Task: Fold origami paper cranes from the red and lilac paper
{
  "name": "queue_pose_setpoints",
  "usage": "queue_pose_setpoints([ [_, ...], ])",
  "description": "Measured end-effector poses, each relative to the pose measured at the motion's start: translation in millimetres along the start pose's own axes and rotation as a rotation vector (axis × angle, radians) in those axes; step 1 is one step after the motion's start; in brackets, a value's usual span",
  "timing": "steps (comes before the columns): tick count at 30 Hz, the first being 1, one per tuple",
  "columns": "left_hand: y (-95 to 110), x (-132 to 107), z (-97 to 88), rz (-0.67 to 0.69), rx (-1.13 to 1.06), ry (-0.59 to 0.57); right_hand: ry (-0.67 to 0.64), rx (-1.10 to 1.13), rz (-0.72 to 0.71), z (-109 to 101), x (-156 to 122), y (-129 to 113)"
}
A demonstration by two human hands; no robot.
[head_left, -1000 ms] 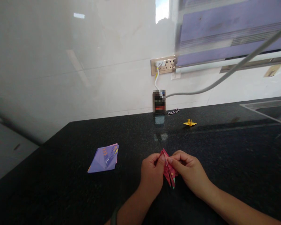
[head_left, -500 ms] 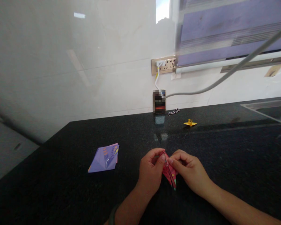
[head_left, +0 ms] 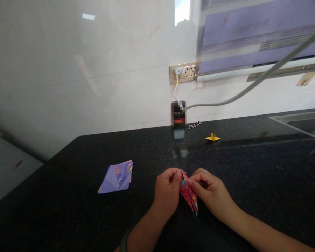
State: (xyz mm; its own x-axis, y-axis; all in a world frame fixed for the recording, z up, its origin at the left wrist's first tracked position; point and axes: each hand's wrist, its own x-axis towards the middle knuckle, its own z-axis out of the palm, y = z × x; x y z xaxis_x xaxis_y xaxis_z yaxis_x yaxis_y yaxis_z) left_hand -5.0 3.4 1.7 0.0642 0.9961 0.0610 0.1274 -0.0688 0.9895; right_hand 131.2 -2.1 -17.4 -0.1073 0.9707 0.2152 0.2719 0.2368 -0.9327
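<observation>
A folded piece of red patterned paper point(head_left: 189, 196) sits between both hands just above the black counter point(head_left: 68, 210). My left hand point(head_left: 166, 192) pinches its upper left edge with thumb and fingers closed. Pinching the top right edge is my right hand point(head_left: 212, 192), fingers curled. The paper's narrow points hang down toward me. A folded purple paper point(head_left: 117, 177) lies flat on the counter to the left of my hands.
A small yellow paper crane point(head_left: 212, 138) stands farther back on the counter. A dark blurred box point(head_left: 178, 113) leans at the wall under a socket strip point(head_left: 183, 72) with a white cable. A sink edge point(head_left: 299, 120) lies at far right.
Both hands with the red paper have shifted slightly left and down. The left fingers have closed further over the paper's top edge.
</observation>
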Motion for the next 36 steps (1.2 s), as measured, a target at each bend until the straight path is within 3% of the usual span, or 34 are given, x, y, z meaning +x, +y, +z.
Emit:
queue_pose_setpoints([
  [12,0.1,-2.5,5.1,-0.119,-0.173,-0.048,0.025,-0.016,-0.046,-0.7,0.4,-0.8],
  [36,0.3,-4.3,6.8,-0.040,-0.100,0.014,-0.036,-0.004,-0.108,-0.6,-2.2,-7.2],
])
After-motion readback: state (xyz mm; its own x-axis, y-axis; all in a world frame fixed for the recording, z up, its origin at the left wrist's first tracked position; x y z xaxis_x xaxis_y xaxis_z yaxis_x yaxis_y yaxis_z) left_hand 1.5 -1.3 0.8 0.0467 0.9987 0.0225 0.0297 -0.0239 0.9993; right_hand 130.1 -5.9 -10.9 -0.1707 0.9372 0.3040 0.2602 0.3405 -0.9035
